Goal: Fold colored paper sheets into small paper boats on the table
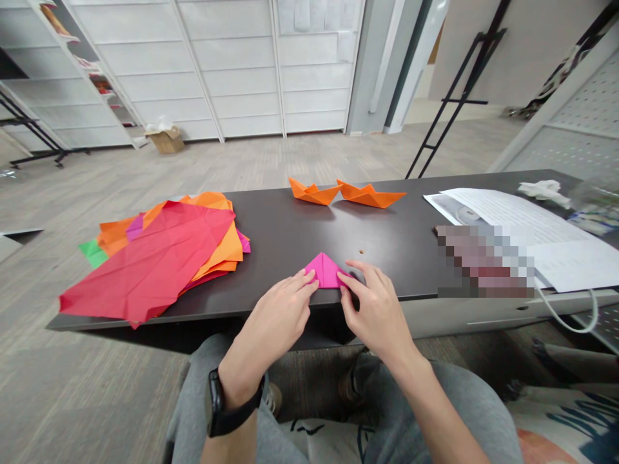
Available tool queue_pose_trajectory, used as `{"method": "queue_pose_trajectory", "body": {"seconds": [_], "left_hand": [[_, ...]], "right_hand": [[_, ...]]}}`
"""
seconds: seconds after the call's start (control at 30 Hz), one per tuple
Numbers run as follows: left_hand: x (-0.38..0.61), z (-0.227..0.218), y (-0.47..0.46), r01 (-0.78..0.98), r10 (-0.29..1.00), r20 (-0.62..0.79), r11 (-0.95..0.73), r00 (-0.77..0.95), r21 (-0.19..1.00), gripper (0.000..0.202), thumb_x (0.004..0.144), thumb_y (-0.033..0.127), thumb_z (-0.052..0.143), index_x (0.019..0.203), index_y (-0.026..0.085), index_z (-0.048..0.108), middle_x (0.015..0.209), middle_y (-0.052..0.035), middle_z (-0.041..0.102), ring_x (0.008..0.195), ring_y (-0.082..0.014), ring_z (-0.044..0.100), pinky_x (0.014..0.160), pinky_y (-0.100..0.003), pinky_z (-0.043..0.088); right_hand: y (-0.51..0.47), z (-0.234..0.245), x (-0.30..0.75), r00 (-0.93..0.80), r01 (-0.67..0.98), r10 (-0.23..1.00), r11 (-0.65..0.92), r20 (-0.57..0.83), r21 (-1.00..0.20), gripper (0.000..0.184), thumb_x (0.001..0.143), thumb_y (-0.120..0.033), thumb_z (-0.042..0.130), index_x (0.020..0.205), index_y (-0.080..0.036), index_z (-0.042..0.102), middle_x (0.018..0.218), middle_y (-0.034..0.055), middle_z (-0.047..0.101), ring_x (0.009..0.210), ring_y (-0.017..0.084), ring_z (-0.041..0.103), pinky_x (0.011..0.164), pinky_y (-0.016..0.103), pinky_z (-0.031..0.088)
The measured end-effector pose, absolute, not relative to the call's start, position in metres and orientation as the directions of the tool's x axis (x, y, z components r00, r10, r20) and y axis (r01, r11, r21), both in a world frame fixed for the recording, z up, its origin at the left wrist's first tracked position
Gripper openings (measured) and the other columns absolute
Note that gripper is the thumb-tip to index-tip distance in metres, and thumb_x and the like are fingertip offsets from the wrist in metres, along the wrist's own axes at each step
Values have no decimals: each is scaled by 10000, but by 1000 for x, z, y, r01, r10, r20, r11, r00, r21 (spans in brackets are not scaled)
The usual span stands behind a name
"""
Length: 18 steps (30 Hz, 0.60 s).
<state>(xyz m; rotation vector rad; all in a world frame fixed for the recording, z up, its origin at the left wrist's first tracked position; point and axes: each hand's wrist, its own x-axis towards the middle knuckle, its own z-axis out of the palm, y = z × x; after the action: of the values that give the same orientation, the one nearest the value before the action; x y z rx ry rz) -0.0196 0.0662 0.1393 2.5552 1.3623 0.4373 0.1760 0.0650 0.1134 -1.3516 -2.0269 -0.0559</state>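
Observation:
A small pink folded paper [323, 269], triangular with a centre crease, lies at the table's front edge. My left hand [287, 304] grips its left corner between thumb and fingers. At the right corner, my right hand [373, 301] pinches the paper with thumb and index finger; its other fingers are partly spread. Behind it stand two folded orange paper boats, a left boat [313, 193] and a right boat [371, 195], their tips close together.
A pile of creased paper sheets [159, 258], red on top, covers the table's left end. On the right of the dark table [271, 238] lie printed sheets [546, 232], a blurred-out object [483, 261], a crumpled tissue [545, 191] and a white cable [570, 325].

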Motion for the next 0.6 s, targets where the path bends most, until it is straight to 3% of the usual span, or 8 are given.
{"method": "queue_pose_trajectory", "body": {"seconds": [0.17, 0.27, 0.43, 0.6], "left_hand": [[-19, 144, 60, 790, 848, 31, -506, 529, 348, 501, 981, 144, 369, 1478, 121, 427, 1560, -86, 439, 1483, -184, 334, 1225, -414, 296], [-23, 143, 62, 796, 847, -16, -492, 531, 353, 517, 990, 152, 331, 1503, 170, 392, 1596, -52, 371, 1502, -171, 282, 1228, -435, 278], [-30, 143, 66, 793, 840, -22, -502, 542, 345, 515, 997, 190, 362, 1511, 213, 387, 1619, -22, 311, 1518, -191, 234, 1237, -470, 242], [-55, 147, 69, 841, 877, -38, -447, 479, 305, 467, 971, 268, 479, 1431, 201, 524, 1616, -48, 321, 1523, -303, 192, 1220, -527, 261]], "right_hand": [[50, 117, 158, -462, 790, 777, 580, 428, -200, 472, 962, -148, 463, 1431, -117, 506, 1469, 125, 552, 1374, 270, 488, 1160, 508, 377], [48, 118, 166, -502, 800, 794, 577, 342, -165, 517, 976, -178, 463, 1487, -107, 425, 1540, 117, 458, 1424, 259, 435, 1182, 528, 348], [52, 124, 197, -487, 829, 824, 540, 289, -145, 460, 997, -176, 420, 1453, -177, 482, 1506, 85, 496, 1378, 239, 499, 1171, 564, 343], [55, 126, 208, -466, 831, 836, 526, 290, -182, 424, 1007, -173, 409, 1411, -211, 534, 1453, 65, 561, 1329, 221, 552, 1177, 548, 328]]}}
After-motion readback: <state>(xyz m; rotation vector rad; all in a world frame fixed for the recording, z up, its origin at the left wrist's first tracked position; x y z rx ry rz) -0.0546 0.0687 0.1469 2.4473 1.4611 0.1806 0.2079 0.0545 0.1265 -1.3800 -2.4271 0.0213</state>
